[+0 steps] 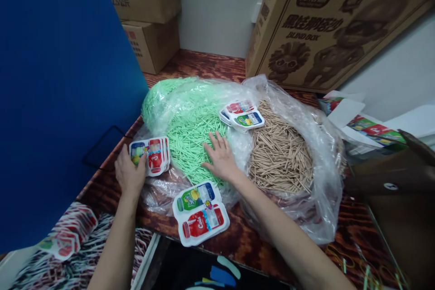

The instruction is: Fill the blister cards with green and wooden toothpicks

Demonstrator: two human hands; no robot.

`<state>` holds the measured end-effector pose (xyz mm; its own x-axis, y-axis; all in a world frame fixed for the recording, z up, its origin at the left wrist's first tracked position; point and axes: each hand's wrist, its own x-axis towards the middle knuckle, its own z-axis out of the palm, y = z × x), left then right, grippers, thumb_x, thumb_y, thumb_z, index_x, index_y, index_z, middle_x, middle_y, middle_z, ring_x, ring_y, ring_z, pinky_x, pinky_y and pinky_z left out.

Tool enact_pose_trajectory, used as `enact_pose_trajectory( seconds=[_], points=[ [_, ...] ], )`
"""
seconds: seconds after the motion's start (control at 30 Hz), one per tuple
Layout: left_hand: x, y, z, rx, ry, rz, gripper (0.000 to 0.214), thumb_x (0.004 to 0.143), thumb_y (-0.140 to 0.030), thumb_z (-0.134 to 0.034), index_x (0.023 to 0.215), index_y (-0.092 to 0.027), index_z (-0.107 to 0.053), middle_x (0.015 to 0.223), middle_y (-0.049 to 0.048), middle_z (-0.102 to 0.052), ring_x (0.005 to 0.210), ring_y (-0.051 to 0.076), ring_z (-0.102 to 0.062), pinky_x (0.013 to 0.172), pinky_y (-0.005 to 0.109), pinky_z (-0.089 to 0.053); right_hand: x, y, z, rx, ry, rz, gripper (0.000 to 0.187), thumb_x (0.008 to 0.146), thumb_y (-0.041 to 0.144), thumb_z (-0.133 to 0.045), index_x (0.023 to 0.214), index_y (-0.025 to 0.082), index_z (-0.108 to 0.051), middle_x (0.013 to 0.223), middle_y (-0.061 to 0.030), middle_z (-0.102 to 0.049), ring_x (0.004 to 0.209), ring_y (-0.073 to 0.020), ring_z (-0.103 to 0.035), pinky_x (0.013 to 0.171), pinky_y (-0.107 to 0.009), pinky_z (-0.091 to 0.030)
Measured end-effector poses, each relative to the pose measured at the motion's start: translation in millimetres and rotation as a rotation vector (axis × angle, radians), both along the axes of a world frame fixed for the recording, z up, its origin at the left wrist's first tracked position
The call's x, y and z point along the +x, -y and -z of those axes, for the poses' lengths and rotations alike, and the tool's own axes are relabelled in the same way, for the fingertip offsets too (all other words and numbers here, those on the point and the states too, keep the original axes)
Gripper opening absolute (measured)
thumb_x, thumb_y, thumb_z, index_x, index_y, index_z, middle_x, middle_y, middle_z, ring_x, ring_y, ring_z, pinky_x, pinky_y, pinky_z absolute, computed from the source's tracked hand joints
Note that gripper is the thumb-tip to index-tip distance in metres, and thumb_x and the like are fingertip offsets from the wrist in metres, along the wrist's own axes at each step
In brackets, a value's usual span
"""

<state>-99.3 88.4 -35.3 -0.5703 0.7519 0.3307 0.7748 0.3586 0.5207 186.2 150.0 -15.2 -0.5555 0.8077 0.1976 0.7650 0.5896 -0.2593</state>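
Observation:
My left hand point(129, 173) grips a small stack of bottle-printed plastic packs point(152, 156) at the left edge of the bags. My right hand point(220, 157) lies flat with fingers spread on a heap of green sticks point(190, 131) inside a clear plastic bag point(306, 217). Beside the green heap, a pile of brown sticks point(280, 154) fills a second part of the plastic. Another stack of packs point(242, 116) rests on top between the two heaps. A third stack of packs point(200, 213) lies on the table near my right wrist.
A blue panel point(61, 90) stands at the left. A large printed cardboard box point(333, 22) leans at the back right, smaller boxes point(149, 13) at the back left. Printed cartons point(370, 127) lie at the right. More packs point(68, 231) sit at the lower left.

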Motion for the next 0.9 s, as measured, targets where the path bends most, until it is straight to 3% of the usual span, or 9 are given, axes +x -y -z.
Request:
enact_pose_trajectory(
  seconds=[0.2,0.37,0.47,0.57,0.77,0.9],
  points=[
    [6.3,8.3,-2.4,0.072,0.020,-0.016,0.073,0.080,-0.046,-0.056,0.140,-0.008,-0.038,0.139,0.0233,-0.046,0.126,0.039,-0.042,0.104,0.050,-0.032,10.0,-1.6,-0.6,0.026,-0.015,0.003,0.038,0.081,0.026,-0.060,0.117,0.015,-0.057,0.152,-0.0175,-0.028,0.144,-0.0315,-0.010,0.113,-0.054,-0.013],
    [13.3,14.5,-4.2,0.114,0.030,-0.020,0.072,0.080,-0.046,-0.057,0.139,-0.008,-0.040,0.137,0.0230,-0.048,0.126,0.038,-0.043,0.105,0.050,-0.032,0.5,1.0,-1.1,0.035,0.024,0.031,0.044,0.080,0.034,-0.062,0.118,0.011,-0.056,0.150,-0.0215,-0.031,0.143,-0.0346,-0.014,0.112,-0.058,-0.011],
    [16.9,17.2,-7.0,0.138,0.021,-0.005,0.071,0.080,-0.045,-0.057,0.138,-0.007,-0.041,0.136,0.0233,-0.049,0.126,0.037,-0.044,0.105,0.048,-0.033,-8.9,3.0,-0.4,0.074,0.075,0.072,0.027,0.082,0.015,-0.055,0.108,0.007,-0.060,0.145,-0.0248,-0.038,0.142,-0.0342,-0.015,0.113,-0.057,-0.009],
    [19.7,19.8,-11.9,0.171,0.016,0.019,0.065,0.080,-0.043,-0.058,0.136,-0.010,-0.045,0.135,0.0207,-0.051,0.125,0.035,-0.045,0.105,0.047,-0.034,-10.5,1.9,2.1,0.114,0.075,0.053,0.024,0.082,0.003,-0.046,0.099,0.008,-0.062,0.139,-0.0231,-0.046,0.141,-0.0318,-0.020,0.113,-0.056,-0.010],
    [33.2,22.0,-25.7,0.242,0.003,0.077,0.053,0.082,-0.039,-0.059,0.129,-0.013,-0.053,0.133,0.0192,-0.053,0.125,0.032,-0.046,0.105,0.044,-0.035,6.4,-16.4,-5.2,0.081,-0.227,0.091,0.015,0.090,0.016,-0.044,0.092,0.017,-0.059,0.126,-0.0131,-0.056,0.133,-0.0281,-0.034,0.106,-0.053,-0.028],
    [58.9,16.6,-34.9,0.284,0.013,0.174,0.045,0.083,-0.035,-0.059,0.124,-0.017,-0.056,0.132,0.0158,-0.052,0.125,0.029,-0.046,0.106,0.042,-0.034,10.4,-33.0,-21.0,-0.036,-0.391,0.159,0.010,0.090,0.024,-0.045,0.084,0.019,-0.052,0.102,-0.0103,-0.061,0.107,-0.0256,-0.051,0.087,-0.041,-0.043]
  ],
)
